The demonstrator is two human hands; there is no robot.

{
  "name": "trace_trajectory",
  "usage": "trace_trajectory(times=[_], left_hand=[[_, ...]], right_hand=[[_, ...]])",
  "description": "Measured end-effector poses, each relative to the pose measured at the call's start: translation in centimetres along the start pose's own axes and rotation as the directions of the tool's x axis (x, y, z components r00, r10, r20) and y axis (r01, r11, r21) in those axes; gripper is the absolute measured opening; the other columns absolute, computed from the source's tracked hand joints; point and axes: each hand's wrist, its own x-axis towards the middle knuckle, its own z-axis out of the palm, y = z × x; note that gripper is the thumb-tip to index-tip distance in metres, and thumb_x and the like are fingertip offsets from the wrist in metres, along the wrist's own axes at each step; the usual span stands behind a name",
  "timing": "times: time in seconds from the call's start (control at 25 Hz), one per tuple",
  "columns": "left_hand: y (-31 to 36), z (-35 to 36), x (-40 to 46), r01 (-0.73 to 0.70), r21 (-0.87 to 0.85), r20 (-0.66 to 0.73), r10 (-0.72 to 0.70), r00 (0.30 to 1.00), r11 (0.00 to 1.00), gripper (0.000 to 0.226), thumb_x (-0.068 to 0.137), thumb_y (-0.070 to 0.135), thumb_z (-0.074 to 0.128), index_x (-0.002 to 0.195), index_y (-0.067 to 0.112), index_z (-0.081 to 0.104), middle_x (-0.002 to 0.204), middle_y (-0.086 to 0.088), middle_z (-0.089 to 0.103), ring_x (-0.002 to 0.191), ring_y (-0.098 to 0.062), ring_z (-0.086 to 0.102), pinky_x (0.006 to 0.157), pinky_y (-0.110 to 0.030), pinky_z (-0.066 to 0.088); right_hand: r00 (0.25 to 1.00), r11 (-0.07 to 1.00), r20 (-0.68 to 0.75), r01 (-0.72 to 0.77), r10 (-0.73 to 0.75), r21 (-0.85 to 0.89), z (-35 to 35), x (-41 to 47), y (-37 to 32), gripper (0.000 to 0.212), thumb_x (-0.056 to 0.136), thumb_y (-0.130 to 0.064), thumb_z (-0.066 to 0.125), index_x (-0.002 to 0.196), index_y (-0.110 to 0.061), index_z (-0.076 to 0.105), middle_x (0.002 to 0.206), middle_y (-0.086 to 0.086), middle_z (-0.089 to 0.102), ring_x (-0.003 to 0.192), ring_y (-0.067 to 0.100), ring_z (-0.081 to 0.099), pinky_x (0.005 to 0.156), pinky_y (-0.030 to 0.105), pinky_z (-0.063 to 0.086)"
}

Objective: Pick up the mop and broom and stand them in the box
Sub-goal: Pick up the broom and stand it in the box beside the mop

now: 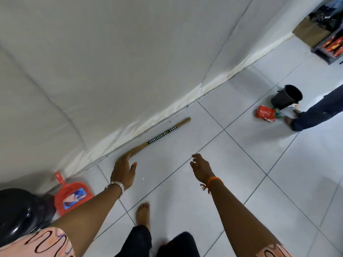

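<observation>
Lying flat on the white tiled floor [241, 182] along the foot of the wall, a wooden stick [163, 135] with a black-and-white banded stretch has the left hand [123, 170] reaching over its near end, fingers spread; the right hand [201, 168] hovers open and empty beside it

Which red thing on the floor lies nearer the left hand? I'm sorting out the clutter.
The red dustpan, by the wall just behind the left hand. The other red thing, the Coca-Cola pack, lies far off beside the black bucket.
</observation>
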Motion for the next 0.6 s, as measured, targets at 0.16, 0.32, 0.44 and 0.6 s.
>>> trace_trajectory(times=[0.16, 0.32, 0.44, 0.6], left_hand=[[5.2, 2.5, 7.5, 0.004, -0.016, -0.043, -0.005, 0.999, 1.0, 0.043, 0.098, 0.026, 0.054, 0.137, 0.008, 0.051, 0.139, -0.014, 0.058, 0.13, -0.035, 0.05, 0.108, -0.047, 0.042], [6.4, 7.5, 16.5, 0.054, -0.078, -0.136, -0.065, 0.989, 0.995, 0.04, 0.095, 0.018, 0.058, 0.135, 0.011, 0.053, 0.138, -0.011, 0.059, 0.129, -0.034, 0.05, 0.107, -0.046, 0.04], [4.9, 12.6, 24.8, 0.112, -0.024, -0.078, -0.113, 0.991, 0.993, 0.048, 0.094, 0.021, 0.06, 0.139, 0.009, 0.048, 0.141, -0.015, 0.053, 0.13, -0.037, 0.048, 0.107, -0.048, 0.04], [-2.0, 23.3, 37.6, 0.133, 0.133, 0.098, -0.147, 0.984, 0.982, 0.057, 0.092, 0.027, 0.063, 0.142, 0.008, 0.044, 0.145, -0.016, 0.046, 0.13, -0.038, 0.046, 0.109, -0.047, 0.037]], right_hand=[[0.998, 0.996, 0.056, -0.021, 0.026, -0.085, -5.0, 9.8, 0.5, 0.034, 0.099, -0.011, 0.049, 0.133, -0.007, 0.049, 0.128, 0.021, 0.062, 0.114, 0.035, 0.061, 0.095, 0.037, 0.048], [0.954, 0.938, 0.295, 0.047, 0.059, -0.343, -5.6, 23.1, 2.2, 0.04, 0.099, -0.013, 0.048, 0.138, -0.006, 0.042, 0.134, 0.021, 0.057, 0.123, 0.035, 0.056, 0.103, 0.037, 0.046], [0.927, 0.887, 0.374, 0.141, 0.039, -0.441, -3.8, 34.5, 2.7, 0.042, 0.098, -0.013, 0.049, 0.139, -0.007, 0.041, 0.135, 0.021, 0.055, 0.125, 0.035, 0.054, 0.104, 0.04, 0.046], [0.91, 0.795, 0.415, 0.264, -0.017, -0.546, 4.8, 51.5, 5.1, 0.047, 0.093, -0.01, 0.053, 0.138, -0.011, 0.04, 0.131, 0.018, 0.056, 0.123, 0.035, 0.052, 0.098, 0.046, 0.05]])
